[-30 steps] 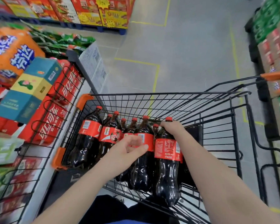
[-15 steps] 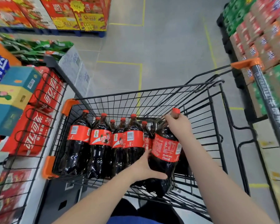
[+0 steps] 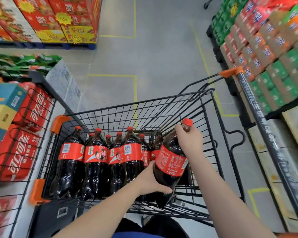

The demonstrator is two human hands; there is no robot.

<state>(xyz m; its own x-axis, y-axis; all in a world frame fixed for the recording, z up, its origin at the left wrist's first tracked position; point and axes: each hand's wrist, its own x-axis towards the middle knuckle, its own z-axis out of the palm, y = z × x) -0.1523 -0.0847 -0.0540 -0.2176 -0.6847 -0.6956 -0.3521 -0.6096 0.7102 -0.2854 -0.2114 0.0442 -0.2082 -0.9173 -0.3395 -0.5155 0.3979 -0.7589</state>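
A black wire shopping cart [image 3: 162,107] with orange corner guards holds several large cola bottles [image 3: 96,160] with red labels and red caps, standing upright along its left and middle. One cola bottle [image 3: 172,162] is tilted and raised above the others at the cart's right side. My right hand [image 3: 190,140] grips its neck just under the red cap. My left hand [image 3: 153,181] cups its dark lower body from the left, thumb across the front.
Left of the cart stands a wire rack [image 3: 24,134] with red cola cartons and coloured boxes. A pallet of boxed drinks [image 3: 268,54] lines the right, with a second cart's handle [image 3: 265,134] in front. Red cartons [image 3: 50,19] stack at the far left. Grey floor lies ahead.
The bottle at the right has been lifted and tilted out of the row. My left hand dropped from the labels to its lower body. The view swung right.
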